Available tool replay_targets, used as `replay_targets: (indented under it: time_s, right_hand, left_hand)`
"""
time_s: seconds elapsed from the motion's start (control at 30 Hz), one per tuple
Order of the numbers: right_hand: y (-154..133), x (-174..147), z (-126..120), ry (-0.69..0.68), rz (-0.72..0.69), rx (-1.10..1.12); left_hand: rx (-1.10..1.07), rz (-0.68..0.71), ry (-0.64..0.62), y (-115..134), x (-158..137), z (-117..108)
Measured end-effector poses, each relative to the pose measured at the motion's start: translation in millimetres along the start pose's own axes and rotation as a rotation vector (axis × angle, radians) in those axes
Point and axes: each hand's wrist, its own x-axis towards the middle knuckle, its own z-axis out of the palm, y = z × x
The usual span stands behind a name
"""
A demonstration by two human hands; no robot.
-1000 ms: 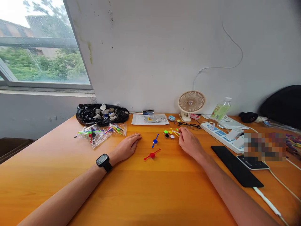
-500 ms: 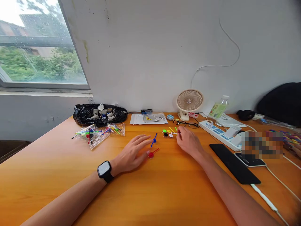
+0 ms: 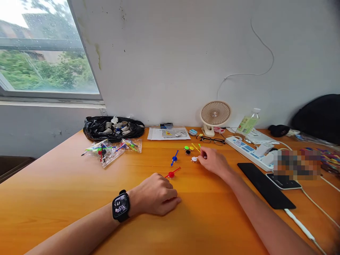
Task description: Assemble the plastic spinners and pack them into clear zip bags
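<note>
My left hand [image 3: 156, 194], with a black watch [image 3: 121, 206] on its wrist, rests on the table with its fingers curled in; nothing shows in it. Just beyond it lies a red spinner [image 3: 171, 175], a round disc with an arrow across it. A blue spinner [image 3: 174, 159] lies farther off. My right hand [image 3: 214, 161] is closed, thumb and finger pinching the edge of a white spinner [image 3: 194, 159]; its arrow is mostly hidden by the fingers. Beside that hand are a black disc [image 3: 187, 152], a green disc [image 3: 186, 147] and a yellow spinner [image 3: 191, 148].
Clear bags of coloured spinners [image 3: 106, 152] lie at left, before a black plastic bag [image 3: 90, 129]. Glasses [image 3: 209, 140], a small fan [image 3: 215, 114] and a bottle [image 3: 248, 124] stand at the back. A power strip [image 3: 249, 153] and black pad [image 3: 262, 182] lie at right.
My left hand has drawn back toward me from the red and blue spinners, and its fingers have curled in. My right hand has brought the white spinner slightly nearer to me.
</note>
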Motion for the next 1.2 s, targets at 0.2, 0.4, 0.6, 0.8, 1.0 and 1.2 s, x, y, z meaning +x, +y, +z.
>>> replay_targets:
  time_s: [0.2, 0.4, 0.6, 0.8, 1.0, 1.2]
  right_hand:
    - [1.3, 0.5, 1.0, -0.168, -0.097, 0.147]
    - [-1.8, -0.8, 4.3, -0.181, -0.149, 0.168]
    - [-1.5, -1.1, 3.8, -0.185, -0.152, 0.156]
    - [-1.0, -1.1, 4.3, -0.195, -0.149, 0.145]
    - [-2.1, -1.9, 2.4, -0.198, -0.146, 0.13]
    - [-4.1, -3.3, 0.4, -0.203, -0.135, 0.114]
  left_hand:
    - [0.074, -0.065, -0.039, -1.5, 3.9, -4.8]
    - [0.159, -0.074, 0.057, 1.3, 5.0, -5.4]
    - [0.164, -0.335, 0.174, -5.7, 3.5, -4.4]
    - [0.023, -0.267, 0.217, -6.3, -0.5, -11.9]
    - [-0.011, -0.275, 0.367, -10.0, -2.1, -15.4]
    - [-0.016, -0.225, 0.277, -21.7, -1.2, -16.4]
